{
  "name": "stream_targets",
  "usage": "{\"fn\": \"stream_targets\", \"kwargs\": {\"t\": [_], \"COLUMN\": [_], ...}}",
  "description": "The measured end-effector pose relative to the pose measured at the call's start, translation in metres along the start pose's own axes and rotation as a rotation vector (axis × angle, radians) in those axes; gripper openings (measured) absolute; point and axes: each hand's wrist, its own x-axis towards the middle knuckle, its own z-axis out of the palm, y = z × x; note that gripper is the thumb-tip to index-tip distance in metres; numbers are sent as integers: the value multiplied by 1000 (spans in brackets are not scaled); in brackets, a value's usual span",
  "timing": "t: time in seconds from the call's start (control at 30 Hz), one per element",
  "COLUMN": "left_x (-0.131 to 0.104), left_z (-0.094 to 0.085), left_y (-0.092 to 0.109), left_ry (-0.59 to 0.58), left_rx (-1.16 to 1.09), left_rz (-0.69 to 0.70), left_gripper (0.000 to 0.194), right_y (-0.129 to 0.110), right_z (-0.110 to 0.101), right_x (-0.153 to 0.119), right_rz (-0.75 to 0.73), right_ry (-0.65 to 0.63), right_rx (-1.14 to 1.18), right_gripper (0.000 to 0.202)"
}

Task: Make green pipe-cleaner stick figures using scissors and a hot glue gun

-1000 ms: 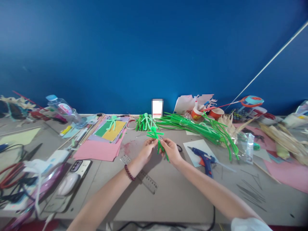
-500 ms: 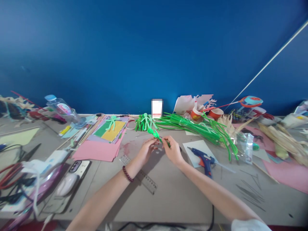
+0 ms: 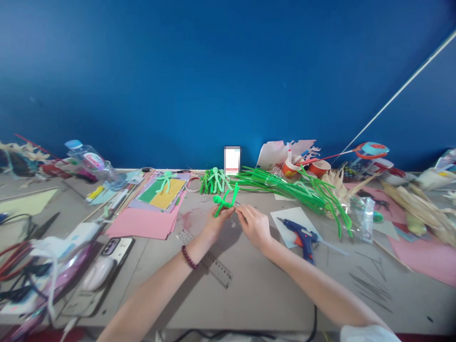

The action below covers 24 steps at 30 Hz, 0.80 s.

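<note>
A bright green pipe-cleaner figure (image 3: 223, 202) is pinched in my left hand (image 3: 215, 222), its limbs sticking up above the fingers. Close beside it on the right, my right hand (image 3: 255, 227) has its fingers pressed together at the figure's lower right end; what they grip is too small to make out. Behind my hands stand several finished-looking green figures (image 3: 215, 180). A lighter green figure (image 3: 166, 181) lies on the coloured sheets at the left. Long green pipe cleaners (image 3: 285, 186) spread out at the back right.
A metal ruler (image 3: 217, 270) lies below my left hand. To the right, a blue glue gun (image 3: 302, 236) rests partly on white paper. Pink paper (image 3: 142, 223), a phone (image 3: 123, 247), a mouse (image 3: 99, 273) and a plastic bottle (image 3: 90, 161) are at the left.
The green figure has turned, and its limbs now spread upward and sideways. My right hand has closed in beside my left fingertips, its fingers lower and more bunched.
</note>
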Motion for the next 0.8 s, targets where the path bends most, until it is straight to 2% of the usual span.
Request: {"fn": "stream_targets", "kwargs": {"t": [0.2,0.43,0.5,0.67,0.73,0.8], "left_x": [-4,-3,-2,2,3,3], "left_z": [6,7,7,3,1,0], "left_y": [10,3,2,-1,-2,-2], "left_ry": [-43,40,14,-60,-75,-102], "left_rx": [-38,-68,-79,-155,-202,-218], "left_rz": [-59,-25,-27,-113,-136,-138], "left_gripper": [19,15,15,18,19,17], "right_y": [-1,-6,-5,0,3,6], "right_z": [4,7,10,15,16,15], "right_x": [1,4,6,11,12,12], "right_rz": [185,417,495,730,751,720], "right_ry": [34,10,-30,-252,-248,-184], "right_rx": [227,517,662,1152,1190,1076], "right_gripper": [28,32,36,44,43,42]}}
